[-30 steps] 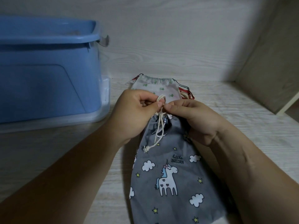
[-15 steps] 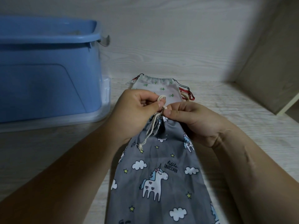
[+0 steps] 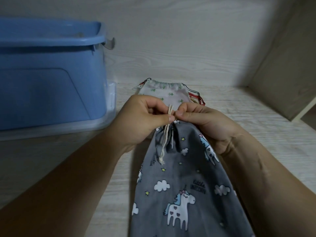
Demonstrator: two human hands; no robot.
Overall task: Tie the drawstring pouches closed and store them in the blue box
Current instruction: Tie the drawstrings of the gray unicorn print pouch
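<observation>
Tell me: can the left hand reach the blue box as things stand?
Probably yes: the blue box stands just beside the left hand, nothing between them, but that hand is busy pinching the drawstring.

Pale woodgrain floor, matching wall, dim light

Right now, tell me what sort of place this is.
Probably a home storage nook, perhaps inside a cupboard: pale wood-grain boards form the surface, back panel and side panel, a blue box stands on the left, and printed fabric pouches lie in front.
</observation>
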